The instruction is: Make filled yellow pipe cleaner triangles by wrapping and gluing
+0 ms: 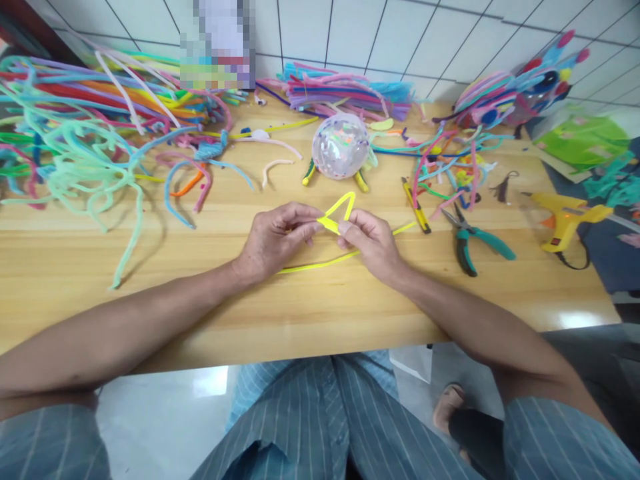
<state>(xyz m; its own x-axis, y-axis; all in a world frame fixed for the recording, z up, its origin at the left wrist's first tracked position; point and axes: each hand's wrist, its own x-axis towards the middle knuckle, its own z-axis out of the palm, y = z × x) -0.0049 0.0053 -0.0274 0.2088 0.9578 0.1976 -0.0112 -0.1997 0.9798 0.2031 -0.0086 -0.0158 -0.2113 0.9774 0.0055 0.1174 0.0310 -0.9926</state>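
Note:
Between both hands is a yellow pipe cleaner, bent into a pointed loop above my fingertips. My left hand pinches its left end between thumb and fingers. The thumb and fingers of my right hand close on its right side. Another yellow length runs just above or on the table beneath the hands; whether it joins the held piece I cannot tell. Straight ahead of the hands stands a clear round ball with colourful bits inside, with yellow-and-green handles poking out below it.
Bundles of coloured pipe cleaners and a pale green tangle cover the left of the wooden table. Toward the right lie a yellow cutter knife, teal-handled pliers and a yellow glue gun. A tiled wall rises behind.

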